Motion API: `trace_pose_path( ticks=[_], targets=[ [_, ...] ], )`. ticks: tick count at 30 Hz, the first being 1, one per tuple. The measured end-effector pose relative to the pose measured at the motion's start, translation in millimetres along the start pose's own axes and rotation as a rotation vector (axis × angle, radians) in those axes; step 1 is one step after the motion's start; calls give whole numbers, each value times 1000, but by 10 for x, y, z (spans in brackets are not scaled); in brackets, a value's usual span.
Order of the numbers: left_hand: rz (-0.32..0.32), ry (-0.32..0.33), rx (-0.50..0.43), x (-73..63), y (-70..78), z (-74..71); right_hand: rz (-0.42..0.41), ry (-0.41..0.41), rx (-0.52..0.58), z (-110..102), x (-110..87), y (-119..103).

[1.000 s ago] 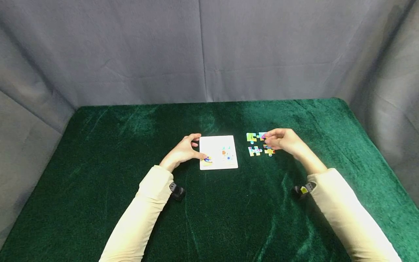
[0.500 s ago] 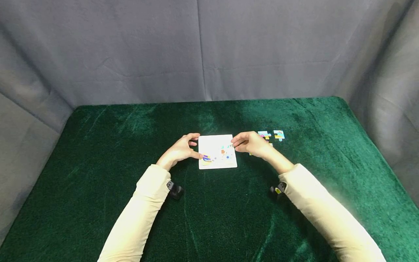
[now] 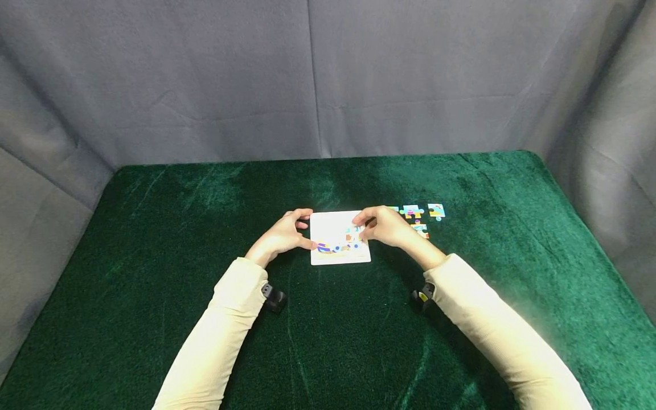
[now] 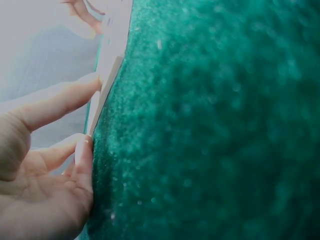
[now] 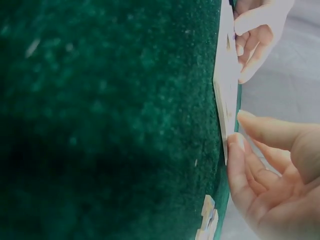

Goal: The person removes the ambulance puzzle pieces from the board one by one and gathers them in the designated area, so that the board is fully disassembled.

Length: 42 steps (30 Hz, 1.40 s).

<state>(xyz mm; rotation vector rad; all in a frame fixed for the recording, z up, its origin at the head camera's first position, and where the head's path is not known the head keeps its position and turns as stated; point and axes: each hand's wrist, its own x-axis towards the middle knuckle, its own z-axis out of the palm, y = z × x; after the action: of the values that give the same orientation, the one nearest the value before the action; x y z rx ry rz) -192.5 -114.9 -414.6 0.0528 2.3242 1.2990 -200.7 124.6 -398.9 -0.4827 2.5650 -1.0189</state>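
Observation:
A white square puzzle board [image 3: 333,222] lies flat, coloured pieces set along its near side and right part. My left hand [image 3: 283,234] holds its left edge, thumb over the near-left part and index finger at the far-left corner. In the left wrist view the thumb lies on the board's face, and a fingertip meets the corner. Over the board's right side, my right hand [image 3: 385,225] pinches a small puzzle piece [image 3: 361,229] between thumb and index finger, mostly hidden by the fingertips. The right wrist view shows those fingertips right at the board's surface.
Several loose puzzle pieces lie right of the board, among them one with a pink patch [image 3: 411,212] and a blue-and-yellow one [image 3: 436,210]. The right hand partly covers others. Dark green cloth [image 3: 338,319] covers the table, and a grey curtain [image 3: 215,85] hangs behind.
My right hand has come left from the loose pieces to the board's right side, bringing a piece. The left hand stays at the left edge.

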Motion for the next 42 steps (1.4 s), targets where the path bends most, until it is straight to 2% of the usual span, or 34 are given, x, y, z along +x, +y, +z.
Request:
trace_pose_path(
  ticks=[6, 37, 42],
  targets=[
    [9, 6, 22, -5, 5, 10, -45, -5, -55, 21, 15, -10],
    [20, 8, 41, 21, -19, 16, -66, 2, -135, 49, 38, -35],
    [25, 9, 40, 26, -36, 22, -66, -10, -103, 52, 33, -33]
  ],
)
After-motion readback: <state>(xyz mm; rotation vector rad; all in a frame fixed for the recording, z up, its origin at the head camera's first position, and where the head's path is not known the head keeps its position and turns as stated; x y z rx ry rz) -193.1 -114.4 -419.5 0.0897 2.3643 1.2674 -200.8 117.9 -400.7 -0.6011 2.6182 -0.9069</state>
